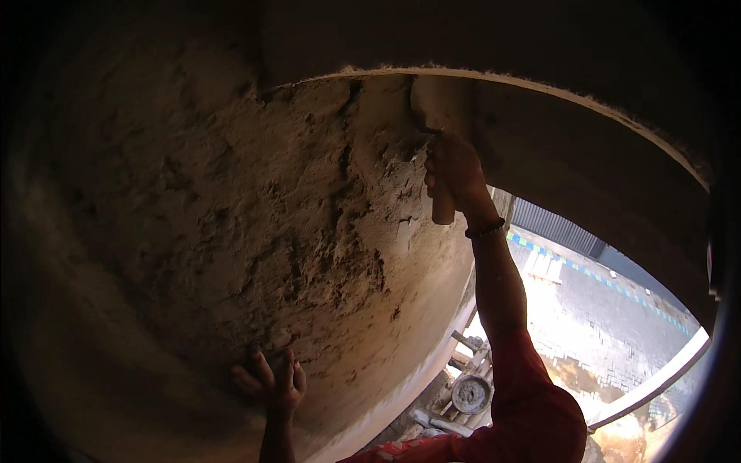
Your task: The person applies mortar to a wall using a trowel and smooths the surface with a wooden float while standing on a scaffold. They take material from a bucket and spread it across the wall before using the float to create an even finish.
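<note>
A rough plastered wall [231,231] fills the left, dim under a ledge. The right hand [454,166] grips a trowel [440,108] at the far top edge, smoothing plaster. The left hand [274,384], fingers spread, presses flat low down. Most plaster looks lumpy, unsmoothed; a pan [471,393] sits below.

My right hand [454,166], upper centre of the frame, grips a trowel [441,123] by its pale wooden handle, which points down below my fist. Its flat blade stands upright, pressed against the rough wet plaster [293,201] near the wall's top edge. My left hand [274,382], lower centre, rests with fingers spread flat on that lumpy, brownish plaster.
</note>
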`<state>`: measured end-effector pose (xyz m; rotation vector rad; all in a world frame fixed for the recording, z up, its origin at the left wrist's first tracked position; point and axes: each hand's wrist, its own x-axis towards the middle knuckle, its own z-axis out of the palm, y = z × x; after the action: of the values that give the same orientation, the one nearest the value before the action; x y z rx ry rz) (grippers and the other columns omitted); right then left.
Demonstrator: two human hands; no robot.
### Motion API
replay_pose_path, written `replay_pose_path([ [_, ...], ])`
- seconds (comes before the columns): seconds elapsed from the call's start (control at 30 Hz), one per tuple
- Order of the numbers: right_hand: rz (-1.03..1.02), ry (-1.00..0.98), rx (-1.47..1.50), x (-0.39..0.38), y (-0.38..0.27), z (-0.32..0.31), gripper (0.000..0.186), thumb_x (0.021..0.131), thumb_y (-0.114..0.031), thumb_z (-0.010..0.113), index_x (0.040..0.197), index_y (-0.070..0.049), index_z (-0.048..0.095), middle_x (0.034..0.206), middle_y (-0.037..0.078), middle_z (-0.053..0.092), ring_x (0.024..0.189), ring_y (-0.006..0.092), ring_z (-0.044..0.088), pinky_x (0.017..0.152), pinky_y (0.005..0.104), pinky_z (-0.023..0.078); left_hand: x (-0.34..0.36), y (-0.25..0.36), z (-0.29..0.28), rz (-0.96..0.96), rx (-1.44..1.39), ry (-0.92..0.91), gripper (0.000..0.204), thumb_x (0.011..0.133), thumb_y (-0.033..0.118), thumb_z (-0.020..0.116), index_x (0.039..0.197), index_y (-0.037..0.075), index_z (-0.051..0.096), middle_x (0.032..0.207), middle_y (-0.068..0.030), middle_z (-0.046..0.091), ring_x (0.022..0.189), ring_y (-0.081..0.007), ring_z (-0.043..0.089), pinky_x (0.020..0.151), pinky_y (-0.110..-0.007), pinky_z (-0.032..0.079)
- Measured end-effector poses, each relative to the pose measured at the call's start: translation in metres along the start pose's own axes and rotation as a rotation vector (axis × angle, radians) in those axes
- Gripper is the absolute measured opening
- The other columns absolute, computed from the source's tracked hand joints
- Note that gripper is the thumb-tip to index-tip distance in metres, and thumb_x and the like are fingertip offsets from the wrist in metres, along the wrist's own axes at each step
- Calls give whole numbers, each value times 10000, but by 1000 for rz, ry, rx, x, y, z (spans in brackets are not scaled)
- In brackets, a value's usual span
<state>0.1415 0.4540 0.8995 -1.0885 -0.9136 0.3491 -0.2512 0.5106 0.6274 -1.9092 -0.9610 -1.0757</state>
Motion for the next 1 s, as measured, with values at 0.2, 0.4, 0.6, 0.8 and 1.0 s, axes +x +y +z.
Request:
replay_pose_path([
  [0.2, -464, -117, -336, -49, 27, 9, 285, 1025, -346, 432, 1006, -68, 493, 667, 53, 548, 469, 143, 535, 427, 276, 454, 1, 8, 5, 15, -43, 8, 476, 946, 380, 520, 1416, 323, 469, 1555, -217, 246, 1391, -584, 147, 1065, -708, 175],
  [0.4, -428, -259, -325, -91, 83, 5, 431, 1033, -438, 356, 938, -40, 489, 521, 29, 479, 415, 134, 497, 414, 293, 408, 7, -6, 4, 35, 24, 31, 468, 941, 386, 530, 1402, 321, 483, 1552, -208, 261, 1394, -575, 153, 1073, -699, 183],
  [0.6, 40, 67, 255, -14, 127, -101, 438, 996, -502, 416, 977, -76, 519, 651, 46, 530, 443, 174, 524, 382, 334, 459, 3, 6, 2, 23, -22, 13, 466, 929, 380, 543, 1389, 325, 495, 1553, -192, 266, 1392, -573, 161, 1066, -700, 207],
  [0.8, -75, -146, 149, -30, 92, -22, 471, 1005, -518, 382, 929, -69, 505, 623, 53, 518, 419, 170, 507, 373, 292, 434, 5, -2, 2, 27, -4, 24, 451, 923, 382, 547, 1367, 310, 523, 1545, -206, 275, 1384, -582, 169, 1058, -700, 222],
  [1.0, -270, -212, -248, -79, 92, 23, 280, 930, -311, 446, 913, -31, 451, 672, 89, 483, 453, 183, 515, 402, 309, 427, 5, 2, -1, 28, 22, 13, 413, 917, 375, 562, 1318, 279, 571, 1530, -215, 302, 1380, -582, 180, 1050, -703, 230],
])
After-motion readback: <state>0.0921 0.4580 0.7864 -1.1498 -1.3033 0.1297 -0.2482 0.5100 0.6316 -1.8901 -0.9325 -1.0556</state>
